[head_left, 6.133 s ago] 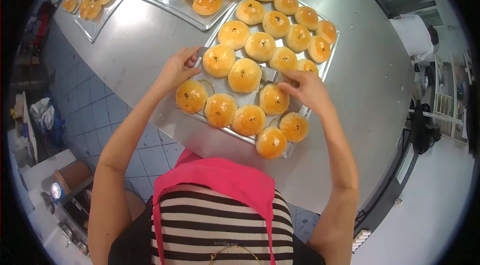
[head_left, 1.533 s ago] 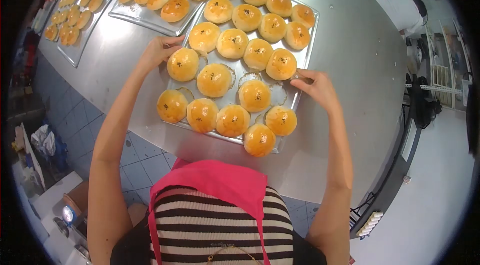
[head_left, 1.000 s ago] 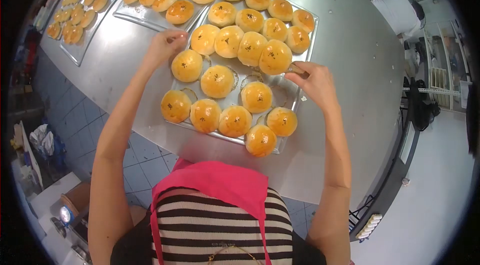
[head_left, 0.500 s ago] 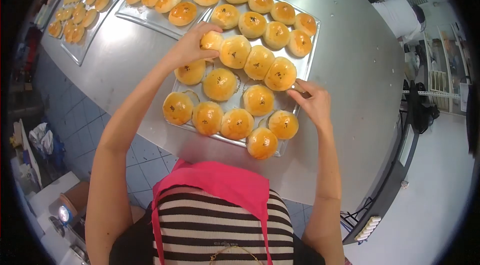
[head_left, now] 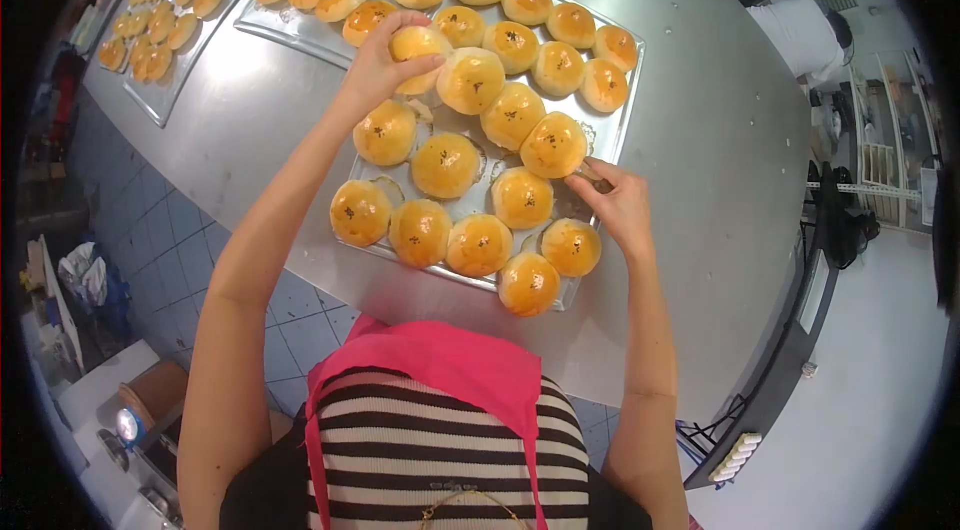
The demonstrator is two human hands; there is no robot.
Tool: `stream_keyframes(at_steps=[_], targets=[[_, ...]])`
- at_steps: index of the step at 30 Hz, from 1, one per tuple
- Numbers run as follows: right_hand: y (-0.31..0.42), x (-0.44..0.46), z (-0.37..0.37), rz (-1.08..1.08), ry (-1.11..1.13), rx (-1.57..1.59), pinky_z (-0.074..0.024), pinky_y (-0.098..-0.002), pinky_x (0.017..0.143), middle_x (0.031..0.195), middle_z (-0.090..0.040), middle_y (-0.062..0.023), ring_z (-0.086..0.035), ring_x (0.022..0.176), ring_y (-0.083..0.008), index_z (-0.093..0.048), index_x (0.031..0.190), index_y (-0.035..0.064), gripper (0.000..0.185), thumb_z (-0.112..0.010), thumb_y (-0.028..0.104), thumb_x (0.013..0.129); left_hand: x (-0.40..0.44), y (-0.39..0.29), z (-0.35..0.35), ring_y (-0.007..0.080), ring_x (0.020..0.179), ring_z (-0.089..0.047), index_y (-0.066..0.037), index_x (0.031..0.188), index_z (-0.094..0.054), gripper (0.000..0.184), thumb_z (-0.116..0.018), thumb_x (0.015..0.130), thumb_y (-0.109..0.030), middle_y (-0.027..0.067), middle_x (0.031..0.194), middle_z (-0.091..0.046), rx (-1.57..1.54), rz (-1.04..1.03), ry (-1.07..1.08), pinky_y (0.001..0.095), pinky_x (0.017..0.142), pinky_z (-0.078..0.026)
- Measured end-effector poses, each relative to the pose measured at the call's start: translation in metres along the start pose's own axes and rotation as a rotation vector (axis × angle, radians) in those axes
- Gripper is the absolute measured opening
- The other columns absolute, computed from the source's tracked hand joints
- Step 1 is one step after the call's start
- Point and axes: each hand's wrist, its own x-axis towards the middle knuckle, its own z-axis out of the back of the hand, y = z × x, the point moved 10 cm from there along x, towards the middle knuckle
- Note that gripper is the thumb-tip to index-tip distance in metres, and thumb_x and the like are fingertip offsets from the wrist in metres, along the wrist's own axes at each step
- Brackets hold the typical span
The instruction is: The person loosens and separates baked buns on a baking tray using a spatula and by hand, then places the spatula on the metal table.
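My left hand (head_left: 378, 70) is wrapped round a glossy golden bun (head_left: 417, 48) at the left end of a row of joined buns. The row slants down to the right over the metal tray (head_left: 626, 125), its left end looking raised. My right hand (head_left: 620, 207) pinches the handle of a flat tool (head_left: 588, 169) beside the rightmost bun (head_left: 554, 145) of that row; the blade is hidden beneath the buns. Nearer me on the tray lie several separate buns (head_left: 445, 166) with dark specks on top. More buns (head_left: 513, 47) fill its far part.
A second tray (head_left: 300, 40) with buns stands at the far left of this one, and a third tray (head_left: 160, 108) farther left. The steel table (head_left: 720, 160) extends to the right. A person in white (head_left: 800, 35) is at the upper right; part of another person shows at the upper left.
My left hand has come in from the tray's left edge and taken hold of the end bun. The bun row has shifted right and tilted, its left end rising. The tool stays in my right hand.
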Motion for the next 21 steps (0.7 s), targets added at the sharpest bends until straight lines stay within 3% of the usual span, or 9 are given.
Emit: stream_keyframes(at_steps=[4, 6, 7, 9, 12, 13, 15, 19, 21], targets=[[-0.011, -0.003, 0.004, -0.052, 0.0, 0.146, -0.0426, -0.0294, 0.054, 0.062, -0.059, -0.0108, -0.052, 0.052, -0.0167, -0.064, 0.09, 0.0023, 0.032, -0.069, 0.027, 0.071, 0.006, 0.024, -0.009, 0.0155, 0.095, -0.052, -0.006, 0.104, -0.055, 0.04, -0.07, 0.07, -0.021, 0.0071, 0.103, -0.054, 0.005, 0.204, 0.147, 0.0276, 0.082, -0.042], [-0.018, -0.006, 0.007, -0.093, 0.042, 0.081, -0.042, -0.028, 0.053, 0.06, -0.058, -0.0098, -0.05, 0.051, -0.0131, -0.065, 0.089, 0.0019, 0.031, -0.07, 0.026, 0.071, 0.005, 0.018, -0.029, 0.0188, 0.097, -0.052, -0.007, 0.101, -0.058, 0.036, -0.068, 0.069, -0.02, 0.0084, 0.102, -0.055, 0.12, 0.072, 0.426, 0.0293, 0.083, -0.042], [-0.02, -0.007, 0.009, -0.1, 0.04, 0.082, -0.042, -0.028, 0.053, 0.06, -0.058, -0.0098, -0.05, 0.051, -0.0131, -0.065, 0.089, 0.0019, 0.031, -0.07, 0.026, 0.071, 0.008, 0.018, -0.031, 0.0188, 0.097, -0.052, -0.007, 0.101, -0.058, 0.036, -0.068, 0.069, -0.02, 0.0084, 0.102, -0.055, 0.118, 0.073, 0.432, 0.0293, 0.083, -0.042], [-0.019, -0.008, 0.009, -0.104, 0.085, 0.051, -0.0427, -0.0287, 0.053, 0.063, -0.06, -0.0108, -0.053, 0.052, -0.0156, -0.065, 0.09, 0.0018, 0.032, -0.07, 0.027, 0.071, -0.001, 0.001, -0.054, 0.0236, 0.098, -0.051, -0.008, 0.099, -0.059, 0.034, -0.066, 0.067, -0.016, 0.0104, 0.103, -0.055, 0.434, -0.191, 0.698, 0.0319, 0.083, -0.042], [-0.015, -0.004, 0.017, -0.094, 0.078, -0.006, -0.0432, -0.0294, 0.054, 0.065, -0.061, -0.0123, -0.056, 0.054, -0.0184, -0.065, 0.091, 0.0022, 0.032, -0.07, 0.027, 0.071, 0.005, -0.003, -0.065, 0.0268, 0.098, -0.05, -0.009, 0.099, -0.059, 0.035, -0.066, 0.065, -0.015, 0.0112, 0.104, -0.053, 0.581, -0.047, 0.908, 0.0328, 0.085, -0.041], [-0.015, -0.003, 0.019, -0.096, 0.075, -0.005, -0.0432, -0.0294, 0.054, 0.065, -0.061, -0.0123, -0.056, 0.054, -0.0184, -0.065, 0.091, 0.0022, 0.032, -0.07, 0.027, 0.071, 0.01, -0.006, -0.064, 0.0268, 0.098, -0.05, -0.009, 0.099, -0.059, 0.035, -0.066, 0.065, -0.015, 0.0112, 0.104, -0.053, 0.581, -0.05, 0.91, 0.0328, 0.085, -0.041], [-0.01, -0.001, 0.021, -0.051, 0.066, 0.036, -0.0415, -0.0259, 0.053, 0.061, -0.059, -0.0078, -0.05, 0.054, -0.0097, -0.064, 0.092, -0.0017, 0.036, -0.072, 0.024, 0.069, 0.012, -0.002, -0.064, 0.0263, 0.097, -0.051, -0.008, 0.1, -0.059, 0.036, -0.066, 0.065, -0.015, 0.0107, 0.104, -0.053, 0.665, -0.024, 1.021, 0.033, 0.083, -0.041], [-0.016, 0.0, 0.025, -0.082, 0.081, -0.036, -0.0416, -0.0259, 0.053, 0.061, -0.059, -0.0087, -0.049, 0.053, -0.01, -0.064, 0.093, -0.0018, 0.036, -0.072, 0.024, 0.069, 0.016, 0.002, -0.052, 0.0268, 0.097, -0.051, -0.008, 0.101, -0.058, 0.038, -0.066, 0.064, -0.015, 0.0101, 0.104, -0.053, 0.629, 0.03, 1.033, 0.0327, 0.082, -0.041], [-0.018, -0.003, 0.025, -0.068, 0.076, -0.073, -0.0438, -0.0317, 0.055, 0.069, -0.062, -0.0113, -0.056, 0.057, -0.0246, -0.065, 0.089, 0.0037, 0.031, -0.07, 0.028, 0.07, 0.019, -0.006, -0.053, 0.0274, 0.099, -0.051, -0.008, 0.103, -0.058, 0.039, -0.064, 0.065, -0.014, 0.0109, 0.105, -0.053, 0.478, -0.108, 0.926, 0.0346, 0.082, -0.042]])
